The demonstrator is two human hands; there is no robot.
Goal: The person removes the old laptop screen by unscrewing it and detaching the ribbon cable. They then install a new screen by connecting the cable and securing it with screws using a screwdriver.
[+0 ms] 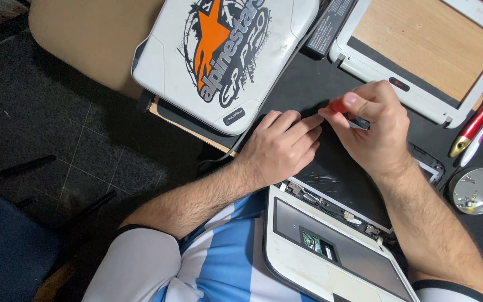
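Observation:
My right hand (374, 130) grips a small screwdriver (346, 113) with a red handle and dark shaft, held low over a black laptop screen panel (336, 168). Resting flat on the same panel is my left hand (279, 146), its fingertips touching the screwdriver's red end. The panel belongs to a white opened laptop (314, 251) lying at my front, with its hinge parts bared and a small opening showing a green board. The screwdriver's tip is hidden behind my right hand.
A white laptop lid with an orange and black sticker (225, 53) lies at the back. A white screen bezel frame (420, 47) lies at the back right. Red-handled tools (479, 123) and a round metal dish of small screws (476, 190) sit at the right. A dark tiled floor (57, 128) lies left.

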